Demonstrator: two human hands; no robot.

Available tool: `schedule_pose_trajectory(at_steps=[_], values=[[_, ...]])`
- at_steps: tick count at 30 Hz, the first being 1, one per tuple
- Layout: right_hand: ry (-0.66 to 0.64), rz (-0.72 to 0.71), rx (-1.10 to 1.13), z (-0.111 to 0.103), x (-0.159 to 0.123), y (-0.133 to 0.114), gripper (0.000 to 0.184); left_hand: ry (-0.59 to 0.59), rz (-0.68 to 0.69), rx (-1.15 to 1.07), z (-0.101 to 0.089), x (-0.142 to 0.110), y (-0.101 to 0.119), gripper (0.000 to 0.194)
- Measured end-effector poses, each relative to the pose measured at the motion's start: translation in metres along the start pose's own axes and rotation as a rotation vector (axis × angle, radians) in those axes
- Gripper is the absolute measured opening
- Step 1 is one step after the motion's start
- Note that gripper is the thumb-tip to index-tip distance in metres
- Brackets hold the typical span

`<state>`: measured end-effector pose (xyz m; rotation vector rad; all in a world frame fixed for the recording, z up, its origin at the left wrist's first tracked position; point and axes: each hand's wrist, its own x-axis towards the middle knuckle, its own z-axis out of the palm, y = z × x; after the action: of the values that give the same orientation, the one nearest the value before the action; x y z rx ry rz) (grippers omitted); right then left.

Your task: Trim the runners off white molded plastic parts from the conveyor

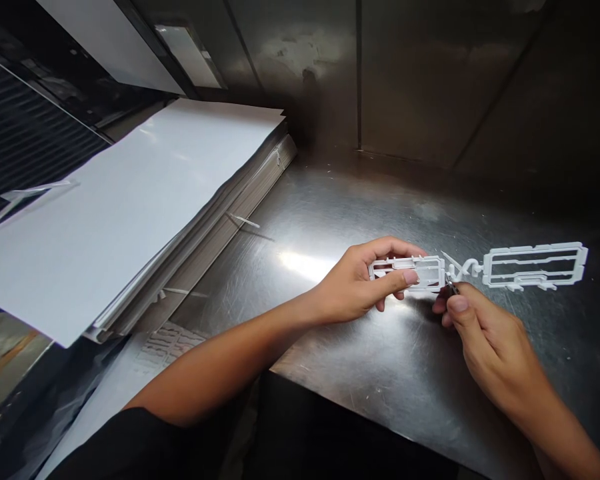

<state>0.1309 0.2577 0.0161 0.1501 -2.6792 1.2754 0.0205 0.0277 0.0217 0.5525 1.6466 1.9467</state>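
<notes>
A white moulded plastic piece made of two rectangular frames joined by a thin runner hangs just above the steel table. My left hand is closed on its left frame, thumb on top. My right hand is pinched shut on a small metal cutting tool whose tip sits at the runner between the two frames. The tool's body is mostly hidden by my fingers.
A thick stack of white sheets lies on the left of the table. A thin white plastic sliver rests beside the stack. Steel walls close the back. The table's front edge runs below my forearms.
</notes>
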Motion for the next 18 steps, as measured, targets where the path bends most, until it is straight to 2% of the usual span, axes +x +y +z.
schedule_pose_trajectory(at_steps=[10, 18], values=[[0.021, -0.062, -0.093, 0.0009, 0.0016, -0.0033, 0.047, 0.000, 0.012, 0.011, 0.0005, -0.0003, -0.0010, 0.030], [0.064, -0.195, -0.257, 0.0048, 0.0056, -0.0039, 0.047, 0.013, 0.010, 0.069, -0.0010, 0.0009, 0.0004, 0.029]])
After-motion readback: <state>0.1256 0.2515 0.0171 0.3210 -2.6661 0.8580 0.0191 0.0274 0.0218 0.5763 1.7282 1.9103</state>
